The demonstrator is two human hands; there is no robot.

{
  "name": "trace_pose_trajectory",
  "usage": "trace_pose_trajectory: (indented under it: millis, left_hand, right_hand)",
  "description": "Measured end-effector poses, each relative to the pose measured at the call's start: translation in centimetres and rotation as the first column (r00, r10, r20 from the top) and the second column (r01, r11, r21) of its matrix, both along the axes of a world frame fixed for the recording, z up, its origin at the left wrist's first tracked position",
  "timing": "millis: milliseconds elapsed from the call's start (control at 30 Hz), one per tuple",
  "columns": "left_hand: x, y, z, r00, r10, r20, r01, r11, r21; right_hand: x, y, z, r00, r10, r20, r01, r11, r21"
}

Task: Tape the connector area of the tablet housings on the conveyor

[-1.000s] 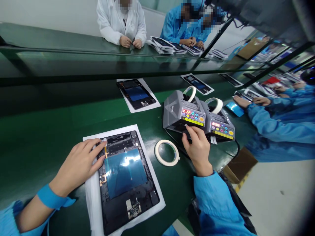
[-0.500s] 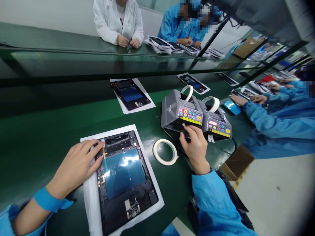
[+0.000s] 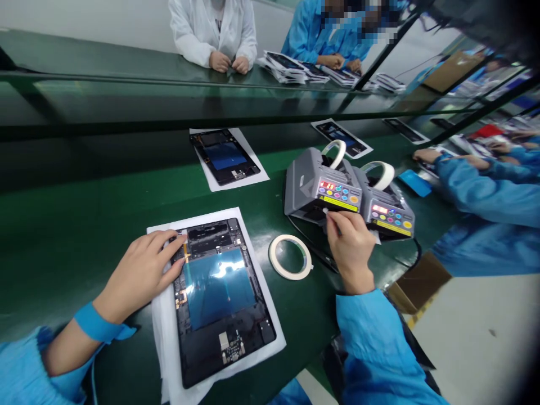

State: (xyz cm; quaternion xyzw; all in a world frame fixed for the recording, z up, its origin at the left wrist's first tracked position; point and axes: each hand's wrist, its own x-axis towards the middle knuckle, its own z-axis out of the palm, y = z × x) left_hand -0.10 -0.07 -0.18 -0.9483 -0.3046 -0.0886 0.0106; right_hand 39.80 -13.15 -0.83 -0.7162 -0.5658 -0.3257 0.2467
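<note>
A blue-filmed black tablet point(image 3: 202, 353) is touched by the spread left hand point(image 3: 145, 267); white tape point(image 3: 325, 211), seemingly unremoved from the grey dispenser point(image 3: 301, 181), is met by the right hand point(image 3: 352, 243), pinch unclear.

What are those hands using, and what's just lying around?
In use:
opened tablet under left hand
white sheet beneath it
left tape dispenser, right hand at its front

Seemingly just lying about:
loose tape roll
tablet farther back
cardboard box

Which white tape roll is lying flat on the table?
The loose roll between the nearest opened tablet and the gray dispensers; the other two rolls stand on edge in those machines.
</note>
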Motion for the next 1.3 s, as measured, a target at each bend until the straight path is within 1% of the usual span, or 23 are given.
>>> trace_pose_trajectory:
  millis: [100, 167, 200, 233, 267, 300, 333, 367, 400, 433, 467, 567, 667, 800, 900, 1067, 1167, 1300]
  left_hand:
    - [0.1, -0.5, 0.5, 1.000, -0.003, -0.012, 0.003, 1.000, 0.004]
    - [0.4, -1.2, 1.5, 1.000, 0.009, -0.016, -0.009, 1.000, 0.030]
    - [0.8, -1.6, 2.1, 1.000, 0.016, -0.020, -0.015, 0.999, 0.048]
    - [1.3, -2.0, 2.7, 1.000, 0.018, -0.023, -0.017, 0.998, 0.058]
    - [2.1, -2.5, 3.3, 1.000, 0.015, -0.027, -0.013, 0.998, 0.055]
    - [3.1, -3.0, 3.7, 1.000, 0.007, -0.030, -0.006, 0.999, 0.034]
    - [4.2, -3.4, 4.0, 1.000, -0.003, -0.030, 0.002, 1.000, -0.003]
    - [5.3, -3.7, 4.1, 1.000, -0.006, -0.028, 0.005, 0.999, -0.048]
    - [6.5, -3.9, 4.0, 1.000, -0.002, -0.027, 0.000, 0.996, -0.090]
    - [7.6, -4.0, 3.8, 1.000, 0.012, -0.026, -0.015, 0.992, -0.123]
    - [8.6, -4.0, 3.4, 0.999, 0.027, -0.026, -0.031, 0.989, -0.147]
    - [10.7, -3.8, 2.1, 0.997, 0.074, -0.021, -0.077, 0.980, -0.186]
    - [11.4, -3.7, 1.4, 0.995, 0.100, -0.008, -0.099, 0.972, -0.213]
    - [11.5, -3.8, 1.2, 0.994, 0.103, 0.026, -0.094, 0.966, -0.240]
    - [11.5, -3.7, 1.1, 0.993, 0.111, 0.044, -0.098, 0.966, -0.238]
    - [11.5, -3.5, 0.8, 0.994, 0.097, 0.058, -0.081, 0.970, -0.231]
    - [11.6, -3.3, 0.9, 0.987, 0.133, 0.084, -0.104, 0.951, -0.292]
    - [11.6, -3.1, 1.0, 0.977, 0.184, 0.110, -0.131, 0.918, -0.373]
  right_hand:
    - [-1.4, -0.9, 0.8, 0.997, 0.078, -0.015, -0.077, 0.994, 0.076]
    - [-3.3, -1.3, 1.7, 0.973, 0.211, -0.096, -0.204, 0.976, 0.074]
    - [-4.5, -1.2, 2.2, 0.940, 0.306, -0.154, -0.305, 0.952, 0.029]
    - [-5.7, -1.0, 2.6, 0.887, 0.411, -0.209, -0.427, 0.904, -0.033]
    - [-6.8, -0.5, 2.9, 0.824, 0.503, -0.260, -0.541, 0.835, -0.098]
    - [-7.8, 0.2, 3.0, 0.760, 0.573, -0.307, -0.635, 0.755, -0.162]
    - [-8.6, 1.1, 3.0, 0.704, 0.618, -0.348, -0.702, 0.678, -0.218]
    - [-9.2, 2.1, 2.7, 0.666, 0.639, -0.385, -0.743, 0.614, -0.266]
    - [-9.5, 3.1, 2.2, 0.642, 0.643, -0.418, -0.766, 0.566, -0.306]
    - [-9.6, 4.0, 1.6, 0.628, 0.639, -0.445, -0.778, 0.534, -0.331]
    - [-9.7, 4.7, 1.0, 0.618, 0.634, -0.465, -0.786, 0.514, -0.345]
    - [-9.2, 5.8, -0.6, 0.597, 0.646, -0.476, -0.802, 0.497, -0.332]
    - [-8.9, 5.6, -1.2, 0.583, 0.673, -0.455, -0.812, 0.488, -0.320]
    - [-8.9, 5.3, -1.2, 0.585, 0.676, -0.448, -0.811, 0.487, -0.325]
    - [-9.0, 5.4, -1.2, 0.589, 0.677, -0.441, -0.808, 0.485, -0.334]
    - [-9.2, 5.6, -1.3, 0.628, 0.671, -0.395, -0.777, 0.515, -0.363]
    - [-9.2, 5.5, -1.2, 0.643, 0.686, -0.340, -0.761, 0.523, -0.384]
    - [-9.2, 5.4, -0.8, 0.637, 0.718, -0.282, -0.760, 0.522, -0.387]
